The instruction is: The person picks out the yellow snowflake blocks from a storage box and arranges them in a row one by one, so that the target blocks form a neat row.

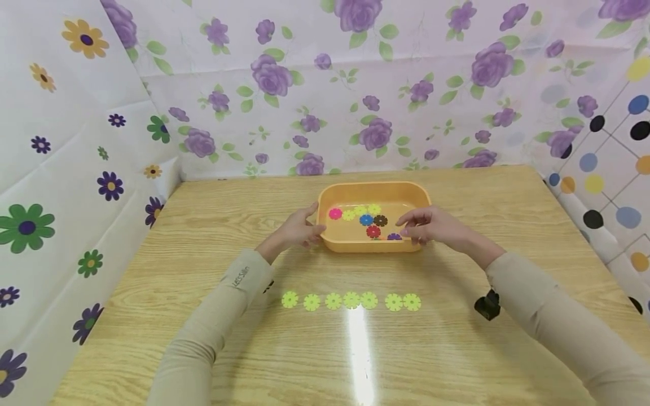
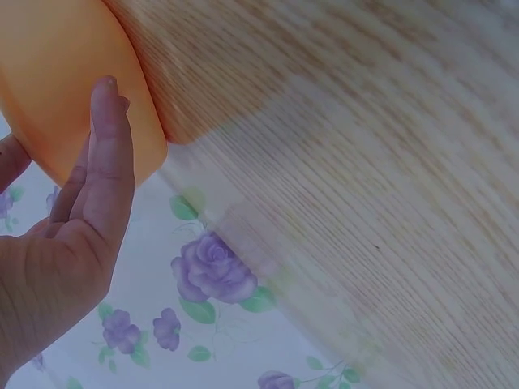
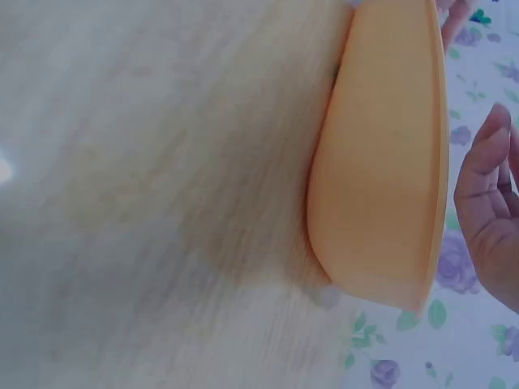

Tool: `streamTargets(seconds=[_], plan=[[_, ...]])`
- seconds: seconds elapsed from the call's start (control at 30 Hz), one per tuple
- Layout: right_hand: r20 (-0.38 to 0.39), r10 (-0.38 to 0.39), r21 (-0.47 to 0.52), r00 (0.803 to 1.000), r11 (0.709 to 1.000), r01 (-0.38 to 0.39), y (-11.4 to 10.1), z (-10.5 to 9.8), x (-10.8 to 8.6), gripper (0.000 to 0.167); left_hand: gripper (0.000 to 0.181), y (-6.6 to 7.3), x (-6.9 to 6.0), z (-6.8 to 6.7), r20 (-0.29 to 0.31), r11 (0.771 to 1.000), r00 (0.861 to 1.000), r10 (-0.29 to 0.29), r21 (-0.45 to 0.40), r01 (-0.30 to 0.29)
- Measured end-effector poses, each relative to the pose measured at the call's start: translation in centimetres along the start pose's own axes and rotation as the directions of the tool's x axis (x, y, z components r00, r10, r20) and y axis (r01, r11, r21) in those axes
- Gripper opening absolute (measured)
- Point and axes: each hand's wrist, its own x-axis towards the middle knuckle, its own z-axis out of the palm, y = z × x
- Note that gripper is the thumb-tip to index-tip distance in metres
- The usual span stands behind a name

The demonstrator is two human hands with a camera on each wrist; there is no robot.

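Note:
A yellow-orange plastic basin (image 1: 376,246) stands on the table, holding snowflake-shaped plastic discs: a pink disc (image 1: 335,213), a blue disc (image 1: 366,220), a brown disc (image 1: 380,220), a red disc (image 1: 373,231), a purple disc (image 1: 394,237) and several yellow-green ones. My left hand (image 1: 297,228) grips its left end, fingers along the outer wall and thumb at the rim. Over the front right corner hovers my right hand (image 1: 431,226), its fingers loosely bent with a gap to the thumb. No disc shows between them. In the right wrist view, the basin's wall (image 3: 381,162) hides the contents.
Several yellow-green discs (image 1: 333,301) lie in a row on the wooden table (image 1: 228,349), in front of the basin. Floral sheeting (image 1: 304,113) covers the back, with patterned sheets at both sides. A small black object (image 1: 487,305) shows beside the right sleeve.

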Motion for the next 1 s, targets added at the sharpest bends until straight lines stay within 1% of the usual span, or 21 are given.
streamTargets(seconds=[0.1,0.23,0.33,0.5,0.67,0.73,0.8,0.9,1.0], plan=[[-0.068,0.022,-0.001,0.997,1.0,-0.022,-0.2,-0.2,1.2,0.037,0.071,0.0,0.0,-0.1,0.002,1.0,1.0,0.005,0.01,-0.005],[-0.156,0.063,-0.019,0.986,0.998,-0.066,-0.1,-0.2,2.9,0.045,0.072,-0.1,0.0,-0.2,0.004,1.0,1.0,0.0,0.009,0.0],[-0.201,0.079,-0.026,0.976,0.996,-0.086,-0.1,-0.2,4.0,0.049,0.072,0.0,0.1,-0.2,0.002,1.0,1.0,-0.007,0.004,0.007],[-0.262,0.064,-0.056,0.963,0.995,-0.082,0.0,-0.1,5.3,0.049,0.072,0.1,0.3,0.0,-0.014,1.0,1.0,0.002,0.013,-0.002],[-0.318,0.076,-0.097,0.945,0.989,-0.112,0.5,0.1,6.3,0.048,0.072,0.0,0.4,0.3,0.005,1.0,1.0,0.015,0.02,-0.015],[-0.326,0.077,-0.127,0.942,0.984,-0.124,0.7,0.4,6.8,0.049,0.072,-0.1,0.4,0.3,0.004,1.0,1.0,0.013,0.023,-0.013],[-0.316,0.07,-0.153,0.946,0.981,-0.123,0.8,0.7,7.3,0.049,0.072,-0.1,0.2,0.2,-0.005,1.0,1.0,0.013,0.025,-0.012],[-0.277,0.086,-0.126,0.957,0.984,-0.125,0.9,1.1,8.1,0.047,0.071,-0.2,0.0,0.0,-0.015,0.999,1.0,0.019,0.026,-0.018],[-0.266,0.132,-0.082,0.955,0.984,-0.159,1.1,1.2,8.8,0.045,0.071,-0.2,-0.1,-0.1,-0.011,0.999,1.0,0.027,0.022,-0.027]])
